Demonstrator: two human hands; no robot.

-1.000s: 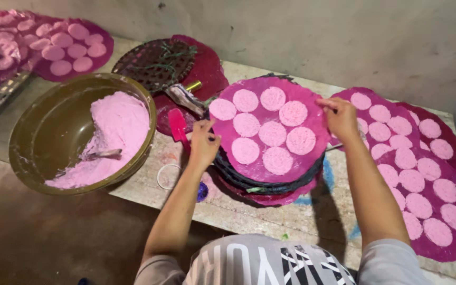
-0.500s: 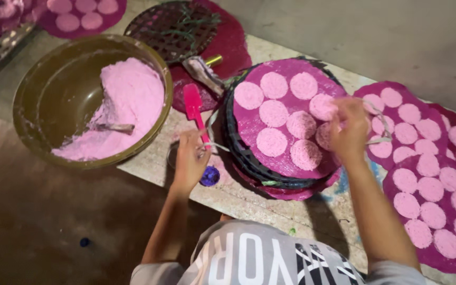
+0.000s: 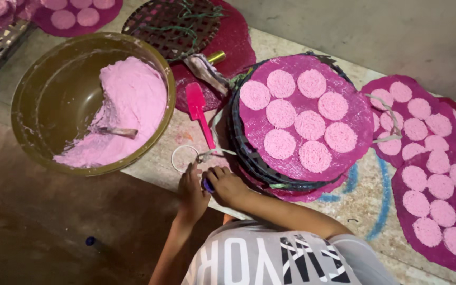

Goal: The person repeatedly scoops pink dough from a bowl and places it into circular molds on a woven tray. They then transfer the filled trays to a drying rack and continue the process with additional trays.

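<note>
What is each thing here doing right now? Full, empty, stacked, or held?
Bowl: partly full of pink paste, a tool lying in it.
Pink spatula: lying flat, untouched.
White ring: flat on the slab, by the left hand.
Blue object: held by the right hand; mostly hidden.
Top mat: on a stack, carrying eight pink discs.
Mats at right: laid flat, covered in discs.
</note>
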